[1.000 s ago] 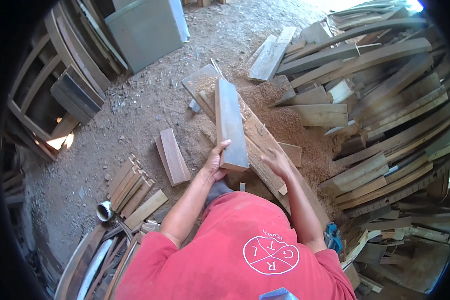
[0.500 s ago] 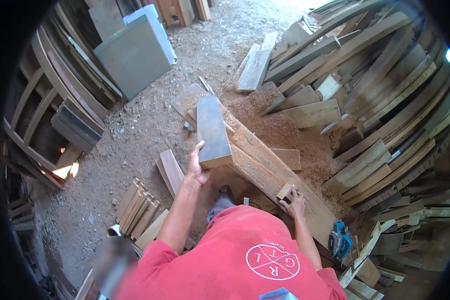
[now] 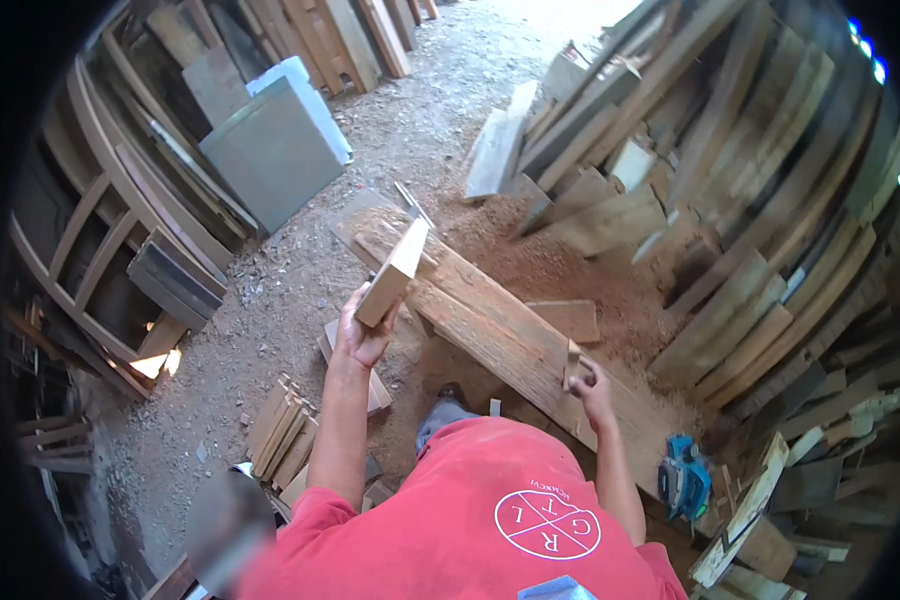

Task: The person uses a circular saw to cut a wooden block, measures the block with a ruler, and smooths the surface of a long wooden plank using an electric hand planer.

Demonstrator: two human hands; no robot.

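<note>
My left hand (image 3: 367,335) is closed around the near end of a short, thick wooden board (image 3: 395,272), held tilted on its edge above the far left part of the workbench plank (image 3: 500,325). My right hand (image 3: 594,390) grips a small wooden block (image 3: 571,364) between thumb and fingers, upright on or just over the plank. Its contact with the plank I cannot make out. At the plank's near right end sits a blue power planer (image 3: 683,478), apart from my right hand.
Sawdust (image 3: 540,250) is heaped beyond the plank, with a loose board (image 3: 565,320) on it. Stacked lumber (image 3: 760,290) fills the right side. Several wood strips (image 3: 282,430) lie on the ground at left; a grey panel (image 3: 270,150) leans farther back.
My left hand has turned the thick board from its broad grey face up to its edge, moving slightly left. My right hand has tipped the small block more upright.
</note>
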